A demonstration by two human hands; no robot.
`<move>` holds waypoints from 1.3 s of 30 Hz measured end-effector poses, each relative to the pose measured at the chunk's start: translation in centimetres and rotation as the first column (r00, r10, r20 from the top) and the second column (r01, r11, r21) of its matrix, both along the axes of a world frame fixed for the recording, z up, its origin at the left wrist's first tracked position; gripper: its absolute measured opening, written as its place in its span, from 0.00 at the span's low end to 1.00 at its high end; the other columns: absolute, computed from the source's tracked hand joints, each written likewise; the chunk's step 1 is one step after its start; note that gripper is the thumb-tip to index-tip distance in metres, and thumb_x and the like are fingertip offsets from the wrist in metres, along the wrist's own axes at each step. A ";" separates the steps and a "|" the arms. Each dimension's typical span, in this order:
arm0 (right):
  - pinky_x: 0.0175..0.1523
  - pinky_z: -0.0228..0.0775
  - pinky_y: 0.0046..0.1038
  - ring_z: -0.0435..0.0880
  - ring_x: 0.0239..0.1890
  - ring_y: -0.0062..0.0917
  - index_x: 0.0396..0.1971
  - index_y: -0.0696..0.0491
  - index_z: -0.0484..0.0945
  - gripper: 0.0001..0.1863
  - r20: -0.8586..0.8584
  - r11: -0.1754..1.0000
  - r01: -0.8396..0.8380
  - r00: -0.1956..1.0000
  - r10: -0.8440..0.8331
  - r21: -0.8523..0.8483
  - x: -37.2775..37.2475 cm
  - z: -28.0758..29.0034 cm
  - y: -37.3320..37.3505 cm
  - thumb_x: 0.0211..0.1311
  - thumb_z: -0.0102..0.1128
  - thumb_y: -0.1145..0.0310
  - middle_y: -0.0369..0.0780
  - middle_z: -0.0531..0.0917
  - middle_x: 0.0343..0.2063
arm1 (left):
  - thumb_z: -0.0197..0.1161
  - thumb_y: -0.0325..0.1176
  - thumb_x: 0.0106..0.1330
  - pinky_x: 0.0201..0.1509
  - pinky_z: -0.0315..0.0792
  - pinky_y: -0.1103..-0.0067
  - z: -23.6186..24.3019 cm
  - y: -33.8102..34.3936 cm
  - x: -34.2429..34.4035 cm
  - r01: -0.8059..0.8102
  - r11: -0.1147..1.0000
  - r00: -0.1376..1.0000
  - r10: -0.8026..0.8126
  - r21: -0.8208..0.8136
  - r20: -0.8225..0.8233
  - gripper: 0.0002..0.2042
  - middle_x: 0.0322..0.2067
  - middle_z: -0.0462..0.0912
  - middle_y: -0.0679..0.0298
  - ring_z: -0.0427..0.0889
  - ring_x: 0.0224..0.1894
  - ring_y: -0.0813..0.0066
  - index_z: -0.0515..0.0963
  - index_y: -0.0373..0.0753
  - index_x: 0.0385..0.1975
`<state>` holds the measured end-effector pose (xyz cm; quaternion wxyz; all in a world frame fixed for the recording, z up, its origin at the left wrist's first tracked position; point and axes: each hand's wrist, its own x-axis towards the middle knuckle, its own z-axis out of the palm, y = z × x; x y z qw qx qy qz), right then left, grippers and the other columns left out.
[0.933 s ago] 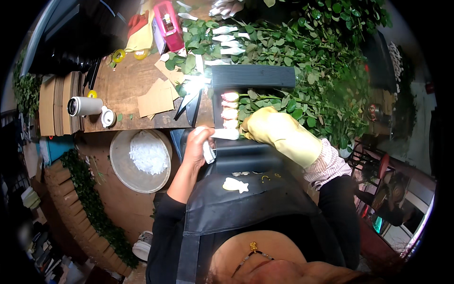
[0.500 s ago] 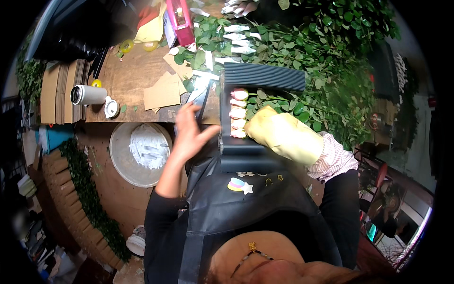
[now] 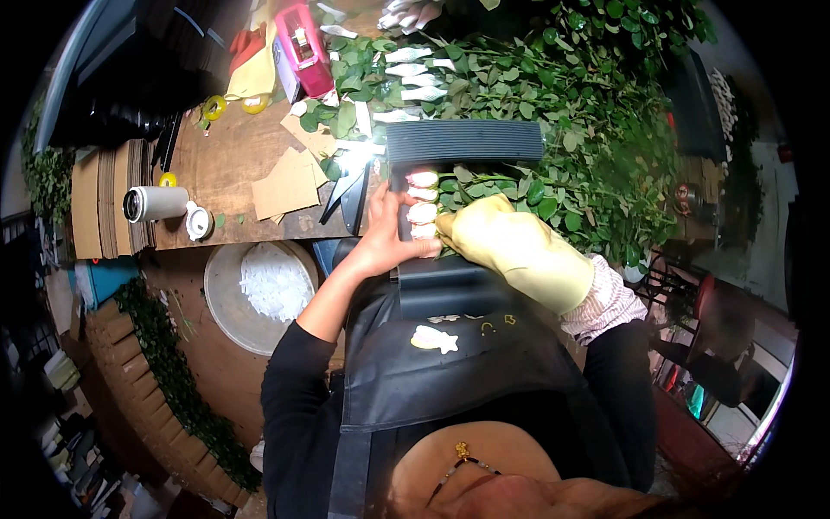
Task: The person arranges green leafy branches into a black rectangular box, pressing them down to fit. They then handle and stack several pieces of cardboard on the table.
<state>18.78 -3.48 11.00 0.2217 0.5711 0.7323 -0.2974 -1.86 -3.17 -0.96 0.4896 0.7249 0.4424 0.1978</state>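
Note:
A row of pale pink roses [image 3: 423, 213] lies in a black trough-like stand [image 3: 467, 143] with ribbed sides, heads to the left and leafy stems running right. My bare left hand [image 3: 387, 232] is cupped against the heads, its thumb at the nearest rose and its fingers along the left side of the row. My right hand [image 3: 523, 255], in a yellow glove, is closed over the stems just behind the nearer heads. The glove hides its fingertips and part of those stems.
Leafy stems [image 3: 571, 130] cover the right of the table, with white-wrapped heads [image 3: 424, 80] among them. A pink tape dispenser [image 3: 304, 52], cardboard pieces [image 3: 285, 183], scissors [image 3: 347, 195] and a white flask [image 3: 156, 204] lie leftward. Below stands a bin [image 3: 226, 324] of white scraps.
My left hand has moved right, from beside the stand onto the rose heads. The gloved right hand stays at the stems. The view has shifted slightly.

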 end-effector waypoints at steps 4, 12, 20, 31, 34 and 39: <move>0.45 0.81 0.45 0.88 0.37 0.44 0.47 0.46 0.80 0.15 -0.100 0.979 -0.107 0.987 0.125 0.171 1.1 0.9 -0.4 0.71 0.53 0.54 0.43 0.88 0.32 | 0.81 0.43 0.51 0.77 0.49 0.57 -1.8 -0.7 0.5 -0.130 0.991 0.987 0.129 0.009 0.097 0.36 0.63 0.60 0.40 0.49 0.75 0.42 0.68 0.37 0.57; 0.38 0.80 0.42 0.88 0.32 0.41 0.43 0.52 0.78 0.12 -0.132 0.917 -0.192 0.959 0.251 0.351 1.0 -2.4 0.2 0.70 0.54 0.60 0.46 0.86 0.29 | 0.81 0.40 0.54 0.76 0.54 0.60 -1.8 -1.1 1.0 -0.183 0.982 0.970 0.188 -0.048 0.153 0.27 0.67 0.58 0.36 0.51 0.76 0.42 0.79 0.43 0.53; 0.31 0.79 0.41 0.87 0.24 0.40 0.41 0.51 0.79 0.13 -0.169 0.849 0.045 0.984 0.052 0.526 1.7 -3.5 0.1 0.70 0.57 0.57 0.43 0.85 0.20 | 0.78 0.42 0.57 0.75 0.57 0.61 -1.6 -1.1 1.8 -0.284 0.956 0.947 0.292 -0.079 0.133 0.20 0.65 0.64 0.39 0.57 0.75 0.44 0.83 0.41 0.46; 0.31 0.79 0.44 0.90 0.33 0.39 0.55 0.56 0.75 0.18 0.175 0.875 -0.366 0.929 0.325 0.319 0.7 -3.7 0.5 0.71 0.47 0.65 0.45 0.88 0.36 | 0.80 0.43 0.55 0.71 0.62 0.66 -1.8 1.2 1.9 -0.303 0.944 0.937 0.321 -0.132 0.142 0.27 0.63 0.65 0.47 0.67 0.67 0.52 0.79 0.36 0.51; 0.34 0.80 0.45 0.90 0.36 0.40 0.51 0.55 0.78 0.15 -0.030 0.903 -0.176 0.979 0.204 0.392 1.5 -2.0 0.0 0.70 0.51 0.65 0.47 0.88 0.36 | 0.81 0.42 0.54 0.68 0.66 0.66 -2.8 1.6 2.6 -0.372 0.928 0.923 0.371 -0.012 0.103 0.22 0.63 0.67 0.47 0.72 0.64 0.54 0.83 0.35 0.42; 0.49 0.80 0.43 0.88 0.42 0.46 0.45 0.50 0.82 0.12 -0.361 0.849 0.148 0.931 0.052 0.507 1.8 -0.5 0.7 0.66 0.56 0.66 0.48 0.87 0.39 | 0.80 0.36 0.54 0.64 0.69 0.70 -2.2 1.1 3.2 -0.418 0.908 0.864 0.407 -0.027 0.297 0.16 0.59 0.71 0.50 0.74 0.61 0.58 0.83 0.34 0.36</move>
